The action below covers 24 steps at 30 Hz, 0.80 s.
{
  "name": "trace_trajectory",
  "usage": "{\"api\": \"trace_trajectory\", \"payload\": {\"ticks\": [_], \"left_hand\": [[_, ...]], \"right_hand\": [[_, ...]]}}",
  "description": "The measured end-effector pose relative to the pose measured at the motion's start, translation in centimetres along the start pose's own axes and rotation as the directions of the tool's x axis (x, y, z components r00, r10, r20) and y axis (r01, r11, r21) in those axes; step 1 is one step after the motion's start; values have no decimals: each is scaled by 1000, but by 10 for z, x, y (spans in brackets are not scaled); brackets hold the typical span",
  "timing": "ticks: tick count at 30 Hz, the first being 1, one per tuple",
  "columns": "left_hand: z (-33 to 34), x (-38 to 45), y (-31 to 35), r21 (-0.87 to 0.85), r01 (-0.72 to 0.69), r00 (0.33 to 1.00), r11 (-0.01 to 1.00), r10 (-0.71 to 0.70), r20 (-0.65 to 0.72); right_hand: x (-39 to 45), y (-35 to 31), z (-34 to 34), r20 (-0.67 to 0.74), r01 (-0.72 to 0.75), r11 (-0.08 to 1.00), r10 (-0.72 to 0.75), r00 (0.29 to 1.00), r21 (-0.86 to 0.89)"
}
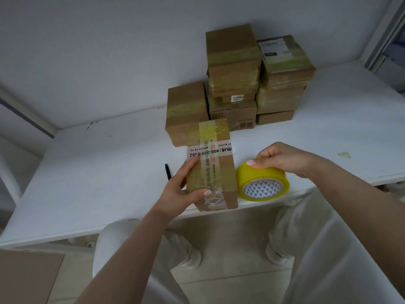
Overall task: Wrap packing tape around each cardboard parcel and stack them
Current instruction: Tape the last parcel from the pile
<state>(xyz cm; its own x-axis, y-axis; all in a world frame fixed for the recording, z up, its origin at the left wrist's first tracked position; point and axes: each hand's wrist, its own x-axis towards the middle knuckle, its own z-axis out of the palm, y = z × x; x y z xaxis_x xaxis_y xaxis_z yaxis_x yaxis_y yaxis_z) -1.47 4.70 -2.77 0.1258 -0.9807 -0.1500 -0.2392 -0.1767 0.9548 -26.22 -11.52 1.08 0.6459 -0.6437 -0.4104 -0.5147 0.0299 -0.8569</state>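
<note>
Carefully, with my left hand gripping the parcel at the table edge and my right hand pinching the tape roll beside it, I should pull tape taut before wrapping.

White table; black marker lying on it.

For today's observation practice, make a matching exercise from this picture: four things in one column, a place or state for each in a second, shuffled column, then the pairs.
Things
1. tape roll
2. parcel at the table edge
3. stacked parcels
4. black marker

States
A. against the wall
B. lying left of the left hand
C. under the right hand
D. gripped by the left hand

Pairs: 1-C, 2-D, 3-A, 4-B
</note>
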Motion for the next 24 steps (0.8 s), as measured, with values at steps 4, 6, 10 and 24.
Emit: {"api": "trace_trajectory", "payload": {"ticks": [4, 6, 10, 24], "left_hand": [[-3, 4, 9, 304, 31, 999, 952, -22, -33], [3, 9, 30, 623, 1, 1000, 782, 19, -25], [37, 28, 66, 884, -186, 983, 429, 79, 168], [30, 31, 24, 362, -379, 922, 852, 383, 61]], "right_hand": [[1, -1, 0, -1, 28, 1000, -28, 1000, -1], [2, -3, 1, -6, 36, 999, -36, 999, -13], [3, -3, 2, -12, 35, 999, -35, 999, -24], [-7, -78, -9, 122, 227, 964, -211, 970, -135]]}}
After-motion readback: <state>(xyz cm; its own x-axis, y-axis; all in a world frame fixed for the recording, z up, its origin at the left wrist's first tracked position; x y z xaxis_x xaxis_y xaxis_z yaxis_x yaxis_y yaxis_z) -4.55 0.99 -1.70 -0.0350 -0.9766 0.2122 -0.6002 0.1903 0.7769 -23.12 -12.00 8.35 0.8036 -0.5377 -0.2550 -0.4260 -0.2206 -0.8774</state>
